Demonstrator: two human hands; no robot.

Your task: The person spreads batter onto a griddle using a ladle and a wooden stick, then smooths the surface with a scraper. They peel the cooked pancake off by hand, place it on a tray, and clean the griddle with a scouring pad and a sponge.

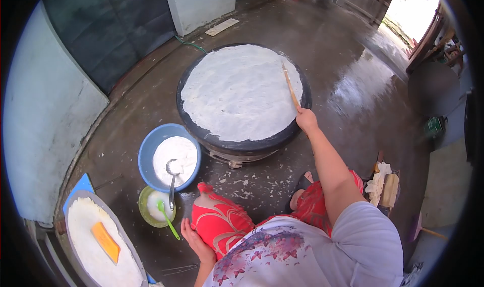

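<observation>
My right hand [306, 119] is closed around the end of a long, thin wooden spatula [290, 87], whose far end lies over the batter near the right rim. A wide layer of white batter [242, 90] covers most of the round black griddle [189, 116]. My left hand [197, 242] rests against the side of my left leg, fingers stretched out and holding nothing. Ahead of it stand a green bowl [142, 206] with a bright green spoon [169, 219] and a blue basin [144, 158] of white batter. A metal ladle [173, 178] leans in the basin.
At lower left, a long oval tray [132, 246] holds a white sheet or mass with an orange scraper [106, 241] on top. Metal tongs [179, 270] lie on the floor nearby. White scraps dot the wet floor [242, 183]. Wood pieces [388, 190] sit at right.
</observation>
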